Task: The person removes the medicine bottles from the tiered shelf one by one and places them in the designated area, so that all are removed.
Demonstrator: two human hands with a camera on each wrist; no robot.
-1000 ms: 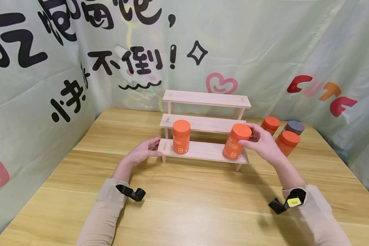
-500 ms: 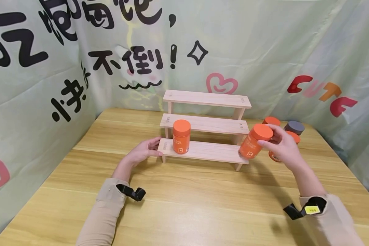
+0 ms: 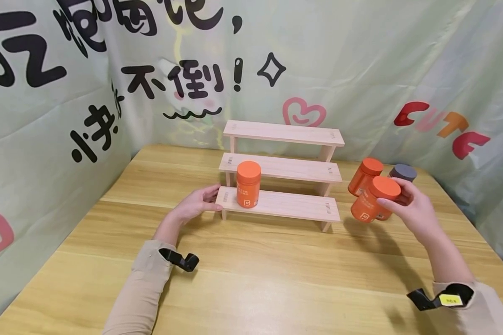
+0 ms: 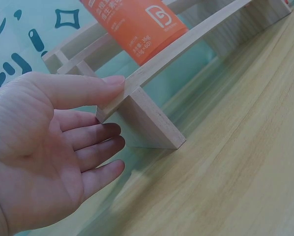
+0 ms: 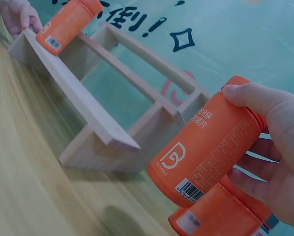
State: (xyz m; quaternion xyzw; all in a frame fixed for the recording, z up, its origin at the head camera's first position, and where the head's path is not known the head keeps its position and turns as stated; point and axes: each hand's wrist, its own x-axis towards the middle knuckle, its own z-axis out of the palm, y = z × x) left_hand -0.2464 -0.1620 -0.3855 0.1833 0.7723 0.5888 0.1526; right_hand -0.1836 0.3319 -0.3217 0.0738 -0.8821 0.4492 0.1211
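Observation:
My right hand (image 3: 417, 209) grips an orange bottle (image 3: 366, 204) near its lid, tilted, off the right end of the three-tier wooden shelf (image 3: 295, 204). In the right wrist view, the thumb lies at the lid of this held bottle (image 5: 201, 142), its barcode low on the side. My left hand (image 3: 197, 203) holds the left end of the lowest board. The left wrist view has that thumb (image 4: 90, 91) on the board's edge and the fingers below and behind it. Another orange bottle (image 3: 248, 186) stands upright on the lowest board, toward its left end.
Right of the shelf on the wooden table (image 3: 251, 279) stand an orange bottle (image 3: 363, 176) and a bottle with a grey lid (image 3: 404, 172). One more orange bottle (image 5: 220, 211) is partly hidden behind the held one. A printed cloth (image 3: 352, 60) hangs behind the table.
My right hand has carried the orange bottle rightward from the right end of the lowest board to in front of the other bottles. The left hand stays at the shelf.

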